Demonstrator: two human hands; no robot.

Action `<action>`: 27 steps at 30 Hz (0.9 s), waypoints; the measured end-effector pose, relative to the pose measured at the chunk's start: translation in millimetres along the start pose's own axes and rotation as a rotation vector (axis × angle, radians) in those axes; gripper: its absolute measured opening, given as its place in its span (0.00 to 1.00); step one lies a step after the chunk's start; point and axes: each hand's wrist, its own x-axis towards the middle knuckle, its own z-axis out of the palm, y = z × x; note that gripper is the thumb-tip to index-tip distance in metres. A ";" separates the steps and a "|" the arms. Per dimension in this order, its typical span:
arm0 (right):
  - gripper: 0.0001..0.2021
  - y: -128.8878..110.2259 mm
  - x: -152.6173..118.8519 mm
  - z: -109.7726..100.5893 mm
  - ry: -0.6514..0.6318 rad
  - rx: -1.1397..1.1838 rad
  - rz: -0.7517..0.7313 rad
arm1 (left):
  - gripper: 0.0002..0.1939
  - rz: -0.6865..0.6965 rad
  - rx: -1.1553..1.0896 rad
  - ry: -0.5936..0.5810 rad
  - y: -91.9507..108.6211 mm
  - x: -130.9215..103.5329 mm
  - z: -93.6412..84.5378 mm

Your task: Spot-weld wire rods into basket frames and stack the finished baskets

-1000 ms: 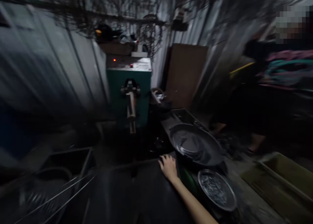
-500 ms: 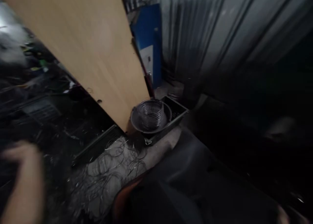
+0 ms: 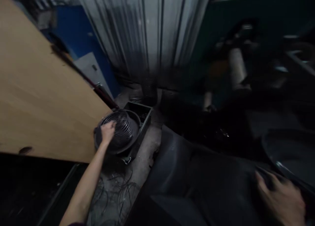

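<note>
A dim metal workshop: corrugated sheet walls (image 3: 147, 29) stand behind a black crate (image 3: 141, 116) holding a basin with a wire coil (image 3: 121, 129), loose wire scraps (image 3: 118, 190) litter the concrete floor before the crate, and a green machine (image 3: 236, 38) stands to its right

Two hands: left hand (image 3: 107, 131), right hand (image 3: 283, 198); one wire coil (image 3: 121, 127); one crate (image 3: 140, 112); one board (image 3: 41, 98).

right hand (image 3: 283, 199) motion-blurred at the frame's bottom edge, green machine (image 3: 236, 65) smeared, wooden board (image 3: 36, 94) cropped left
</note>
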 end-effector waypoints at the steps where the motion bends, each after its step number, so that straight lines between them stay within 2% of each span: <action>1: 0.24 -2.0 -1.3 -6.5 0.024 -0.036 0.021 | 0.12 0.006 -0.001 0.054 4.3 13.1 -11.4; 3: 0.22 -15.6 2.5 -12.0 0.077 -0.046 0.022 | 0.17 0.030 -0.090 0.206 25.3 28.8 -30.3; 4: 0.21 -26.7 6.9 -11.7 0.099 -0.008 -0.001 | 0.17 0.057 -0.172 0.251 42.2 29.4 -33.5; 5: 0.19 -39.7 12.4 -10.2 0.114 0.047 -0.040 | 0.18 0.094 -0.262 0.251 62.5 25.7 -30.0; 6: 0.18 -53.7 18.5 -8.0 0.123 0.107 -0.084 | 0.18 0.130 -0.352 0.196 85.0 19.0 -19.0; 7: 0.18 -67.6 24.7 -5.7 0.115 0.164 -0.123 | 0.18 0.157 -0.426 0.098 108.3 10.7 -1.0; 9: 0.18 -89.8 35.9 -2.3 0.068 0.255 -0.169 | 0.16 0.225 -0.569 -0.080 153.3 -8.2 48.9; 12: 0.17 -96.3 44.7 -0.6 0.011 0.336 -0.131 | 0.14 0.269 -0.727 -0.357 206.3 -41.3 125.7; 15: 0.15 -71.5 37.6 -1.7 -0.012 0.340 -0.024 | 0.14 0.286 -0.784 -0.549 231.1 -76.1 178.1; 19: 0.15 -21.6 19.0 -1.4 -0.059 0.304 0.177 | 0.14 0.293 -0.671 -0.773 233.6 -108.0 216.1; 22: 0.15 29.0 24.3 -1.4 -0.051 0.210 0.263 | 0.12 0.410 -0.559 -0.907 238.2 -121.8 228.1; 25: 0.14 92.3 50.7 -5.0 -0.030 -0.011 0.420 | 0.11 0.508 -0.462 -0.923 250.6 -130.1 229.2; 27: 0.12 132.2 73.3 -4.6 -0.074 -0.103 0.554 | 0.11 0.542 -0.411 -0.946 257.6 -132.4 227.1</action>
